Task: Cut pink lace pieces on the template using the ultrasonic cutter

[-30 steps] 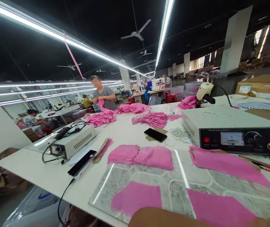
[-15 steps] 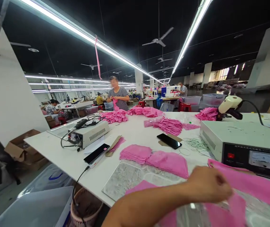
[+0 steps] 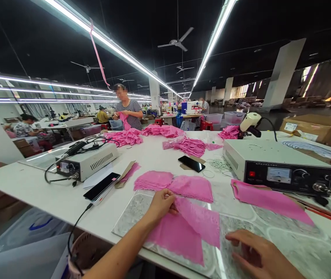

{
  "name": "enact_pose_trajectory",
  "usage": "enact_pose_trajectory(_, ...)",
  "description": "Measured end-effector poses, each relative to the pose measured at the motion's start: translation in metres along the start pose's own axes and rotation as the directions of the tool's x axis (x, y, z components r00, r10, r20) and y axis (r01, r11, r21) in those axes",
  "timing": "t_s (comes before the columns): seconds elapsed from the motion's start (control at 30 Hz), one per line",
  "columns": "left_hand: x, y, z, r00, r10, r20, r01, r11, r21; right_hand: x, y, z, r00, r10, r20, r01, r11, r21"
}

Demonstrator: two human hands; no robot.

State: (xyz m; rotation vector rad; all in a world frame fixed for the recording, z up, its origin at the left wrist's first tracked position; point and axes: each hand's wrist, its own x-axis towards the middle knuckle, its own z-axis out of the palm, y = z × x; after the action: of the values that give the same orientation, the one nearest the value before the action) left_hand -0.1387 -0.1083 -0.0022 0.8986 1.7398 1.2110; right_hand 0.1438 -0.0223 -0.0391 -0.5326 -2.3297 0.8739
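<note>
My left hand (image 3: 161,206) pinches the corner of a thin pink fabric piece (image 3: 202,221), whose loose part fans out to the right. Beneath it, another pink fabric panel (image 3: 177,242) lies on a clear plate (image 3: 128,213) with a grey, scuffed look. My right hand (image 3: 256,252) hovers lower right over the plate, fingers apart and holding nothing. Just beyond my left hand are two stacks of pink cut pieces, a left stack (image 3: 153,180) and a right stack (image 3: 193,188). Farther right, a long folded pink strip (image 3: 270,197) rests in front of a metered box.
The metered control box (image 3: 275,155) stands right; a smaller grey power unit (image 3: 95,161) with cables stands left. Two phones, a near phone (image 3: 102,186) and a far phone (image 3: 191,163), lie on the white table (image 3: 150,159). A person in stripes (image 3: 129,110) handles pink cloth across the table.
The view has swung right. My left hand has moved from the right side back toward the stacks, now holding a pink piece over the panel. My right hand has come into view.
</note>
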Motion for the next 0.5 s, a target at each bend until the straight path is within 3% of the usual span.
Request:
enact_pose_trajectory(0.17,-0.002,-0.004,-0.005,1.0,-0.008,-0.005,0.008,1.0,-0.008,0.032,-0.007,0.019,0.984,-0.121,0.133,0.146,0.97,-0.195)
enact_pose_trajectory(0.33,-0.01,-0.006,-0.018,0.999,0.029,0.019,-0.031,0.994,0.103,0.039,-0.008,0.023,0.965,-0.175,0.193,0.205,0.967,-0.149)
enact_pose_trajectory(0.5,-0.032,-0.015,-0.049,0.991,0.135,-0.002,-0.129,0.945,0.3,0.045,-0.022,0.03,0.942,-0.179,0.284,0.214,0.972,-0.095)
